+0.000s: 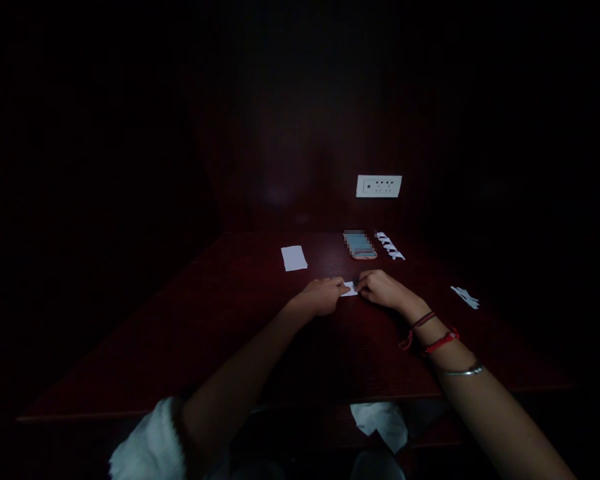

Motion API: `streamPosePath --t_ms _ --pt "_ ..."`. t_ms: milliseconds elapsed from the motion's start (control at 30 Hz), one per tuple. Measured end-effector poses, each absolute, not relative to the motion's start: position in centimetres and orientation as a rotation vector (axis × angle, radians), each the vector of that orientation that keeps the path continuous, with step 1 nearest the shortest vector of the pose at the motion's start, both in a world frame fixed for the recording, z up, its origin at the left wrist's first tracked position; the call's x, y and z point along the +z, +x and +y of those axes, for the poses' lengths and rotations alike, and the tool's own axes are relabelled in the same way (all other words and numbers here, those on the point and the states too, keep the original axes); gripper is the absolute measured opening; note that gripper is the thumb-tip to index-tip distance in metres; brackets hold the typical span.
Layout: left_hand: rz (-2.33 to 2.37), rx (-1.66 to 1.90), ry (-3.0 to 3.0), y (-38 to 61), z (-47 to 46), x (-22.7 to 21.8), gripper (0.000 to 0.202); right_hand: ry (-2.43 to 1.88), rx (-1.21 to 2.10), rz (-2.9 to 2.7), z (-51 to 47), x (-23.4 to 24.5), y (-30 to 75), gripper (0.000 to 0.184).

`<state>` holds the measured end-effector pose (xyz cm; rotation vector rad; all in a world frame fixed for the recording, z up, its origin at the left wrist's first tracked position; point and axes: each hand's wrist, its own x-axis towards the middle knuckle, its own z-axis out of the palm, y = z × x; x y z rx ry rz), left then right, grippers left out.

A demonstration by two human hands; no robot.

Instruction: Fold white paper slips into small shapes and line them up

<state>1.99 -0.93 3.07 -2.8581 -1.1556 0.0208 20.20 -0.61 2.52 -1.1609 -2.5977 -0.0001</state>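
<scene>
- Setting: a dim enclosure with a dark reddish wall; a white rectangular socket plate is fixed on it, beyond the right hand. The worktop is dark red, apparently wood with a glossy finish.
- Workpiece: a small white piece of paper lies on the worktop between the hands, touched from both sides.
- Hands: the left hand grips the paper's left side, thumb over it. The right hand has its fingers bent onto the right side and appears to pinch it; the exact fingertip contact is too small to confirm.
- Handling, in my judgement: the left hand should pin the paper flat while the right aligns the edges and presses from one end along the crease. Pulling with both hands risks tearing or skewing so small a piece.
- Surroundings: a white rectangular stack of paper lies beyond the left hand; a smartphone in a pinkish case and a row of white angular paper pieces lie beyond the right. Narrow white paper strips lie to its right.
- Containers: none identified on the worktop. A crumpled white item below its near edge may be a bag; contents cannot be determined.
</scene>
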Motion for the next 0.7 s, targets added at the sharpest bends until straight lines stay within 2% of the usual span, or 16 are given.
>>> streamPosePath --t_ms 233,700 --pt "-1.117 -0.071 -2.877 1.7 -0.8 2.6 0.042 -1.166 0.069 -2.464 -0.8 2.4 20.7 0.023" --pt "-1.03 -0.11 -2.952 1.2 -0.8 2.4 0.039 -1.238 0.147 -2.415 0.2 1.2 20.2 0.012"
